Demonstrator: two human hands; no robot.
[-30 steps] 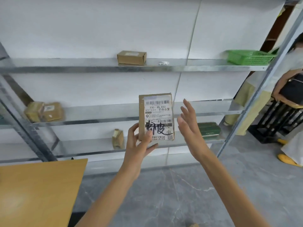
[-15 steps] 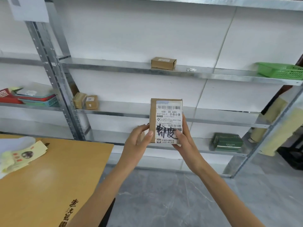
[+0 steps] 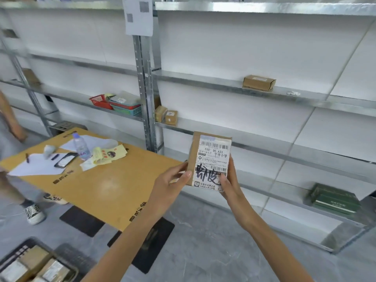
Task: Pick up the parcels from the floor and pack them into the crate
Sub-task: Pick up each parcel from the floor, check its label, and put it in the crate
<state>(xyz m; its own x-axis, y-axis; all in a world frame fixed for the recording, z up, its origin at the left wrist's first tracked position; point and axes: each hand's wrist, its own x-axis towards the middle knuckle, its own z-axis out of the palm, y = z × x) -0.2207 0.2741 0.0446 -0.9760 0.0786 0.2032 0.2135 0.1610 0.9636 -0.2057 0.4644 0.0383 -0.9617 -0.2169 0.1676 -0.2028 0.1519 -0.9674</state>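
Metal shelves (image 3: 223,86) stand behind as the left hand (image 3: 173,181) and right hand (image 3: 231,180) both grip 1 parcel (image 3: 209,159) up high, so I think it next goes down into the crate (image 3: 22,246).

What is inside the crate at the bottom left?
Several brown parcels with white labels fill the crate. They cover its floor, and the frame edge cuts off the rest.

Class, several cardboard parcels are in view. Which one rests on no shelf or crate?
The labelled parcel, held upright between the left hand and right hand; the others sit on shelves or in the crate.
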